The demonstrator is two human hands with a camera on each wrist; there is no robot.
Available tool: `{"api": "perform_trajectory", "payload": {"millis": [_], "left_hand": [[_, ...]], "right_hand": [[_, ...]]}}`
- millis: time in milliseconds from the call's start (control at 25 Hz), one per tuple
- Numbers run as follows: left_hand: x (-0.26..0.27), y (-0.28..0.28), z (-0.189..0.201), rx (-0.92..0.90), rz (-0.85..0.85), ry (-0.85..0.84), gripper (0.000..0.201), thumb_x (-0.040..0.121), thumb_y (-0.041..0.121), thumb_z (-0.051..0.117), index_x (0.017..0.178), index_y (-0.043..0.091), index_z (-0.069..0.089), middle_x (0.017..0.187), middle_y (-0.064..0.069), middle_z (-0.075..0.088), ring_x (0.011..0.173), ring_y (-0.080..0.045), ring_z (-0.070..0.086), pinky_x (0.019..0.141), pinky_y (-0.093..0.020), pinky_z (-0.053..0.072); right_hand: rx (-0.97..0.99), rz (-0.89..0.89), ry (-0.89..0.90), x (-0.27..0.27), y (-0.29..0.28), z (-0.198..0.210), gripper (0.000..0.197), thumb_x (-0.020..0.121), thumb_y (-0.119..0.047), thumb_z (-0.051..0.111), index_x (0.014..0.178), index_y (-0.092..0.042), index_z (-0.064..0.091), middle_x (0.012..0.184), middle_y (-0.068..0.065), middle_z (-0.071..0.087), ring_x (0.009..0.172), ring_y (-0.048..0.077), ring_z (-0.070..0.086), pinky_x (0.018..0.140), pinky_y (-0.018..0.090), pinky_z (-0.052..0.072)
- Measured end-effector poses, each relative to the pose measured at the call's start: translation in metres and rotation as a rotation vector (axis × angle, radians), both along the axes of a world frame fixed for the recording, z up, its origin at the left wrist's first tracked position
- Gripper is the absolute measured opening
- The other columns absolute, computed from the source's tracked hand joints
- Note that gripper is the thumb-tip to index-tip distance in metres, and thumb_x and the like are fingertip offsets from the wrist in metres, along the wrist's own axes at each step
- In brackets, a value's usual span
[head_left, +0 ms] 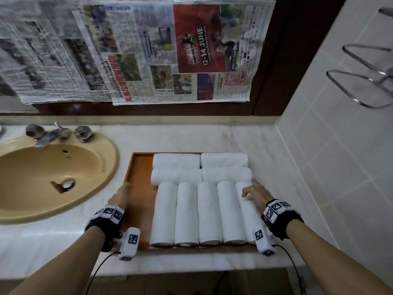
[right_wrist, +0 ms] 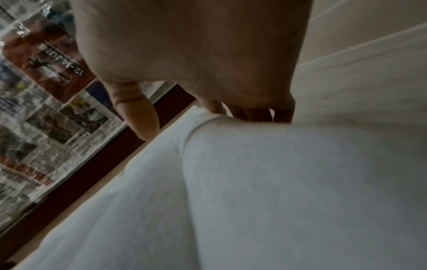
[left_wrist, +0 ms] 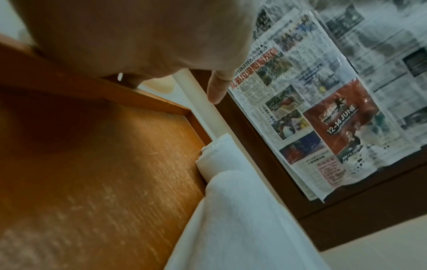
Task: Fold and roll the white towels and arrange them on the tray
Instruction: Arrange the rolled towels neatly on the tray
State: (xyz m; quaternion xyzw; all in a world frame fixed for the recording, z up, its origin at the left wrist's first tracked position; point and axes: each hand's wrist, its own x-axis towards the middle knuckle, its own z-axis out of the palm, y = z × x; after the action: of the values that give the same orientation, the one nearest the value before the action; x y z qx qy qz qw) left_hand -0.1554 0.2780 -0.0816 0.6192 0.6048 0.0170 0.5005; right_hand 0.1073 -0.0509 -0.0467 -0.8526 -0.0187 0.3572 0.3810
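A wooden tray sits on the marble counter, its left strip bare. Several white rolled towels fill it: a near row lying lengthwise and two crosswise pairs behind. My left hand has its fingers curled over the tray's left rim, thumb free. My right hand lies on the far end of the rightmost roll. In the right wrist view its fingers bend down over that roll's outer side. The tray's right rim is hidden under the towels.
A tan sink with a chrome tap lies left of the tray. Newspaper sheets cover the back wall. A tiled wall with a metal rack stands close on the right. The counter's front edge runs just before the tray.
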Motion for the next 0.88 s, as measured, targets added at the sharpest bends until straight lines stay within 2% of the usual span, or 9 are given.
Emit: {"api": "perform_trajectory", "payload": {"millis": [80,160,240,320,360,400,560,720,880], "left_hand": [[0.002,-0.008,0.008,0.008,0.047,0.083,0.093,0.059,0.071,0.043,0.135,0.017,0.047,0.146,-0.021,0.038,0.129,-0.04,0.038,0.112,-0.048,0.026],[0.002,-0.018,0.012,0.08,0.003,0.296,0.091,0.078,0.068,0.05,0.147,0.011,0.034,0.157,-0.016,0.017,0.141,-0.038,0.02,0.114,-0.051,0.019],[0.011,-0.026,0.019,0.273,-0.114,0.344,0.072,0.09,0.054,0.051,0.14,0.003,0.042,0.155,-0.018,0.021,0.138,-0.037,0.025,0.11,-0.053,0.027],[0.023,-0.043,0.016,0.363,-0.25,0.198,0.043,0.092,0.045,0.053,0.1,0.005,0.063,0.12,-0.023,0.057,0.099,-0.032,0.055,0.088,-0.042,0.046],[0.027,-0.057,0.01,0.327,-0.331,0.133,0.037,0.093,0.046,0.053,0.083,0.01,0.061,0.098,-0.021,0.063,0.078,-0.025,0.056,0.074,-0.035,0.045],[0.03,-0.073,0.009,0.286,-0.375,0.094,0.037,0.092,0.048,0.054,0.08,0.014,0.059,0.091,-0.018,0.064,0.07,-0.021,0.054,0.068,-0.032,0.042],[0.039,-0.1,0.007,0.267,-0.282,0.041,0.049,0.08,0.05,0.071,0.108,0.01,0.06,0.096,-0.004,0.062,0.084,-0.024,0.058,0.076,-0.034,0.046],[0.039,-0.101,0.007,0.203,-0.239,0.038,0.044,0.089,0.041,0.064,0.117,0.007,0.059,0.103,-0.003,0.062,0.087,-0.024,0.055,0.08,-0.034,0.042],[0.041,-0.107,0.004,0.194,-0.311,0.066,0.056,0.099,0.042,0.047,0.14,0.005,0.04,0.137,-0.016,0.051,0.12,-0.033,0.051,0.099,-0.039,0.038]], "right_hand": [[0.021,0.009,0.024,0.001,0.003,-0.002,0.096,0.042,-0.038,0.065,0.135,-0.027,0.042,0.12,0.008,0.056,0.104,0.03,0.055,0.091,0.041,0.046],[-0.075,0.055,0.005,-0.007,0.006,-0.004,0.097,0.062,-0.041,0.068,0.146,-0.027,0.022,0.129,0.01,0.049,0.117,0.031,0.048,0.096,0.041,0.041],[-0.292,0.131,-0.17,-0.019,0.01,-0.012,0.093,0.081,-0.047,0.06,0.151,-0.022,0.005,0.147,0.015,0.032,0.139,0.033,0.025,0.109,0.048,0.028],[-0.382,0.156,-0.333,-0.035,0.014,-0.016,0.097,0.085,-0.055,0.054,0.152,-0.015,-0.003,0.159,0.014,0.009,0.147,0.032,0.001,0.116,0.054,0.011],[-0.378,0.156,-0.362,-0.043,0.016,-0.021,0.097,0.086,-0.059,0.051,0.152,-0.014,-0.004,0.16,0.015,0.001,0.147,0.032,-0.004,0.117,0.055,0.007],[-0.378,0.17,-0.371,-0.051,0.019,-0.023,0.097,0.087,-0.063,0.046,0.153,-0.014,-0.006,0.16,0.015,-0.005,0.147,0.033,-0.007,0.117,0.056,0.003],[-0.465,0.305,-0.455,-0.072,0.025,-0.032,0.1,0.085,-0.076,0.031,0.152,-0.017,-0.012,0.158,0.014,-0.02,0.147,0.032,-0.012,0.115,0.057,0.003],[-0.498,0.329,-0.464,-0.071,0.026,-0.037,0.107,0.08,-0.081,0.032,0.153,-0.016,-0.012,0.157,0.016,-0.021,0.146,0.034,-0.012,0.116,0.058,0.006],[-0.435,0.44,-0.651,-0.085,0.035,-0.037,0.096,0.087,-0.073,0.027,0.15,-0.017,-0.017,0.157,0.006,-0.029,0.143,0.027,-0.028,0.101,0.061,-0.028]]}}
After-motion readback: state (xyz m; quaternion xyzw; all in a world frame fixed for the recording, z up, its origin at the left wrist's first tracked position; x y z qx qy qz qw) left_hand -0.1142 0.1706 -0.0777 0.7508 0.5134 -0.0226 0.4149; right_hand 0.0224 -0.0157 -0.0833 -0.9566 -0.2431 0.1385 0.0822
